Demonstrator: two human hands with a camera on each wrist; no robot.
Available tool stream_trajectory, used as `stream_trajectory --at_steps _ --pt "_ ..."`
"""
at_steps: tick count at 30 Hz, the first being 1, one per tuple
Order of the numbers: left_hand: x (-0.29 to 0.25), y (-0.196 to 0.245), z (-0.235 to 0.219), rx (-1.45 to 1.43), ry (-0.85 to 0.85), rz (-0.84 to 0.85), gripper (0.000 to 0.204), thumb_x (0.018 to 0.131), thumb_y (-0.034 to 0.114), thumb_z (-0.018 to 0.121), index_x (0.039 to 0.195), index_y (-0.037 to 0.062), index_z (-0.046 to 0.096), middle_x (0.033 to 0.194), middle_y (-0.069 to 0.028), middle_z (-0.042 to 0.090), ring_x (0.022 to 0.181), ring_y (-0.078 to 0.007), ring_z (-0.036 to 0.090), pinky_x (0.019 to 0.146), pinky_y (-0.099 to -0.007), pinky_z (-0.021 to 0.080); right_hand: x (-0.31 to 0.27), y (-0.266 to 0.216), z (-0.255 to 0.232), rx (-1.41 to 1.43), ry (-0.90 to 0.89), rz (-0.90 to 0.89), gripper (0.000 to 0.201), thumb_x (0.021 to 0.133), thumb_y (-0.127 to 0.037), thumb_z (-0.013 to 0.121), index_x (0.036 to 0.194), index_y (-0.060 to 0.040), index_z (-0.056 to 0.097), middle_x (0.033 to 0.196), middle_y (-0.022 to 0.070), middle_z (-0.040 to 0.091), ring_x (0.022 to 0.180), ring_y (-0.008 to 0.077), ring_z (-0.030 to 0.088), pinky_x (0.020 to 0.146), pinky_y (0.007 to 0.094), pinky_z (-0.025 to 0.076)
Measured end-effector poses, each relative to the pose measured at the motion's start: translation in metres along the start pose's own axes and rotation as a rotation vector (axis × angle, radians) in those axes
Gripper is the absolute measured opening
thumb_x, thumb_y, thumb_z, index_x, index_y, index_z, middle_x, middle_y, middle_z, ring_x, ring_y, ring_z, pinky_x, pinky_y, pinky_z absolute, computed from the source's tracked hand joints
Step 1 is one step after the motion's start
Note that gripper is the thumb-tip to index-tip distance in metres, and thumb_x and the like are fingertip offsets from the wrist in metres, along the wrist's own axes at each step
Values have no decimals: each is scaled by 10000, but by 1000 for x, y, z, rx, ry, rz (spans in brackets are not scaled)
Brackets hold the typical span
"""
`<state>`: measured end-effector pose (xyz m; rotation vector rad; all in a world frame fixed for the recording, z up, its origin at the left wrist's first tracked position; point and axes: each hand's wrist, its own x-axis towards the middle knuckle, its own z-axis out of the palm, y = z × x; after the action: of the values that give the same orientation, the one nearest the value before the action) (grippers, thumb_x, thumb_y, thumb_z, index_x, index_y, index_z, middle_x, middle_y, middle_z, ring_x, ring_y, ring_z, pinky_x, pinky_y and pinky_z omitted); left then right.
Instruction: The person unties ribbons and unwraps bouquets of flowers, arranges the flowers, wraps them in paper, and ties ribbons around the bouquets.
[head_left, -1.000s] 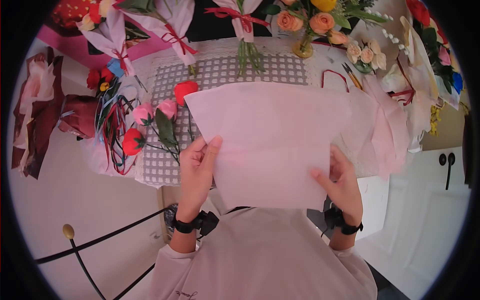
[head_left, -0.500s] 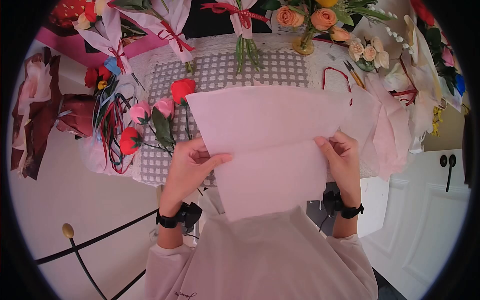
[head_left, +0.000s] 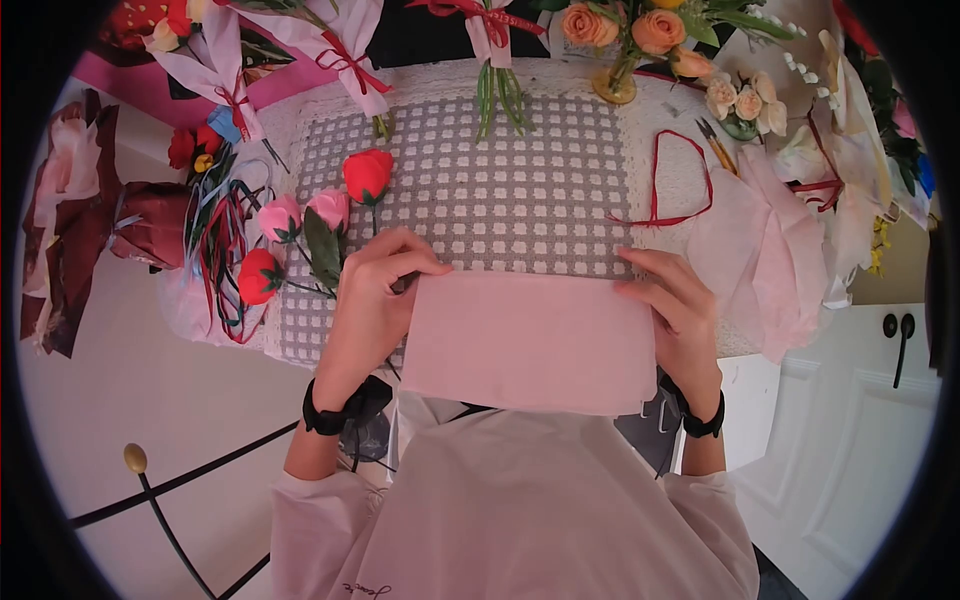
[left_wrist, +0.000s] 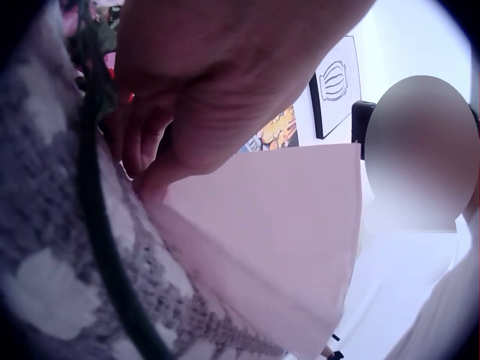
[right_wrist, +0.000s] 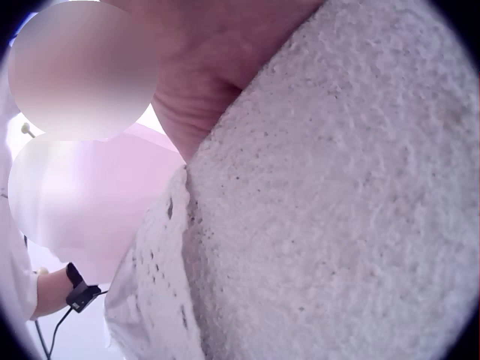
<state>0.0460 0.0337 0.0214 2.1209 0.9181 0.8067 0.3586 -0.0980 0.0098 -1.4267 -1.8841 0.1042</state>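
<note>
A folded sheet of pink wrapping paper (head_left: pixel 530 340) lies at the front edge of the table, its near part hanging toward the person's lap. At the upper left corner of the fold, the left hand (head_left: pixel 380 290) pinches the paper; the left wrist view shows its fingertips on the edge of the paper (left_wrist: pixel 262 217). The right hand (head_left: pixel 682 310) holds the upper right corner, thumb along the fold and a finger reaching just past it. In the right wrist view, the right hand's fingers are hidden behind the white tablecloth (right_wrist: pixel 337 187).
Red and pink artificial roses (head_left: pixel 368 176) lie left on the grey checked mat (head_left: pixel 500 200). A red ribbon loop (head_left: pixel 655 180), scissors (head_left: pixel 716 147) and more pink paper (head_left: pixel 775 260) lie right. Ribbons (head_left: pixel 225 240) hang at the left edge. Wrapped bouquets (head_left: pixel 350 65) line the back.
The paper's far part has been folded toward the person, so the sheet looks much shorter and the mat and ribbon loop are uncovered. Both hands have moved to the corners of the fold.
</note>
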Motion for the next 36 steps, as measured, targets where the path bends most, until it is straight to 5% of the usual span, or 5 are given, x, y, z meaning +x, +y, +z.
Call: stream_trajectory --at_steps 9,19,24,30,36 --pt "11 -2 -6 40 -80 -50 221 764 -137 717 960 -46 759 878 -110 647 723 -242 642 629 -321 489 0 -10 5 58 -15 46 371 658 84 755 1020 3 740 875 88 612 806 286 586 658 383 497" --pt "17 -10 -11 40 -103 42 248 790 -149 688 991 -31 770 842 -115 677 742 -232 669 668 -313 506 -3 -11 -1 -242 -62 -126 358 620 45 744 971 -22 737 820 34 559 759 245 542 596 353 437" --pt "13 -11 -10 66 -57 94 315 793 -178 626 1018 -12 772 837 -126 664 735 -263 660 656 -342 503 2 -15 2 -252 -61 -122 472 642 5 717 1110 -45 748 1056 71 683 915 271 643 746 376 552" --pt "13 -11 -17 51 -134 33 287 811 -171 649 1012 -17 787 864 -120 722 768 -222 699 693 -296 525 5 -14 -1 -252 -198 -189 463 710 -64 676 1169 -69 741 1367 87 674 1159 297 670 890 392 586" --pt "13 -21 -12 8 -59 102 257 808 -176 666 984 -25 776 879 -116 732 776 -235 708 711 -317 547 5 -16 -3 -314 -297 -261 377 797 -85 656 1165 -37 725 1373 69 682 1294 294 634 980 412 586"
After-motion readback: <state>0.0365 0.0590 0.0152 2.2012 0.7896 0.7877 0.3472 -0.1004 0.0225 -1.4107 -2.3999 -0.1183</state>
